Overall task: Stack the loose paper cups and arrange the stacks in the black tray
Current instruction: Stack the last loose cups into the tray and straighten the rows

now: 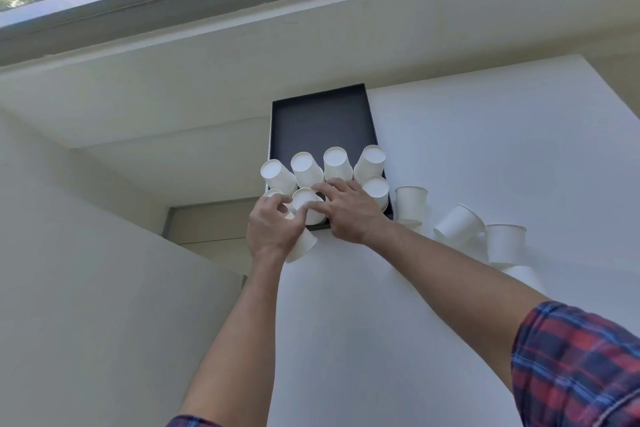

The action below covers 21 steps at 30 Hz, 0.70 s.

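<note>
Your left hand [273, 224] covers most of one white paper cup [302, 246] at the near left corner of the black tray [318, 121]; only its lower part with the rim shows below your palm, and the fingers curl around it. Beside your left fingers, at the tray's left edge, a small piece of another cup top [272, 193] shows, and you cannot tell from here if it is a single cup or a stack. Your right hand [346, 211] lies over the near edge of the tray, fingers spread and fairly straight, and the fingertips [320, 188] touch the upside-down cup stack [306, 204] between both hands. The two hands are close together, almost touching.

In the tray you can count four upside-down cups in the far row [322, 166] and one more [376, 191] at the near right. How many cups are inside each one is not visible.

On the white table [485, 135], right of the tray, three loose cups [459, 224] are clear, and your right forearm partly hides a fourth
</note>
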Available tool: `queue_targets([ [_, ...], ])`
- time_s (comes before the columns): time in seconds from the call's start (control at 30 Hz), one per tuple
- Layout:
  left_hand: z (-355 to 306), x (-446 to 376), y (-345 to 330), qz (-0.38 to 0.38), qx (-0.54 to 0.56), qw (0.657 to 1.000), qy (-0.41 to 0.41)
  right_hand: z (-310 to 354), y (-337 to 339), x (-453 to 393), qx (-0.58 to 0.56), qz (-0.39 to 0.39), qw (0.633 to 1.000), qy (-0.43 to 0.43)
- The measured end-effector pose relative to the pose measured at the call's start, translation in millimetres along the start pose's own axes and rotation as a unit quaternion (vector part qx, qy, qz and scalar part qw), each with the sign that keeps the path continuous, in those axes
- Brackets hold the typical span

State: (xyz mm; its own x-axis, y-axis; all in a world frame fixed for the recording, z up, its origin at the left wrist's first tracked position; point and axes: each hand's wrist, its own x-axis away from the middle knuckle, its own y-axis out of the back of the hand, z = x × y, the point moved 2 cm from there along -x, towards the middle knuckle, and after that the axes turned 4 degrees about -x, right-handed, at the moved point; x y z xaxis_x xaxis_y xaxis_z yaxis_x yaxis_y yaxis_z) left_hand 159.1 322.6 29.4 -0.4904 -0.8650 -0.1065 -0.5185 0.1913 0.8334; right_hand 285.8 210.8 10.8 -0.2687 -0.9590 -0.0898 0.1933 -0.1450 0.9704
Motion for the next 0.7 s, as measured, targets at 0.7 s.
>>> queue_targets([
  [0.7, 8, -42, -5, 0.121, -0.086, 0.988, -0.032, -28, 12, 94, -0.028, -0.182, 0.980, 0.071],
])
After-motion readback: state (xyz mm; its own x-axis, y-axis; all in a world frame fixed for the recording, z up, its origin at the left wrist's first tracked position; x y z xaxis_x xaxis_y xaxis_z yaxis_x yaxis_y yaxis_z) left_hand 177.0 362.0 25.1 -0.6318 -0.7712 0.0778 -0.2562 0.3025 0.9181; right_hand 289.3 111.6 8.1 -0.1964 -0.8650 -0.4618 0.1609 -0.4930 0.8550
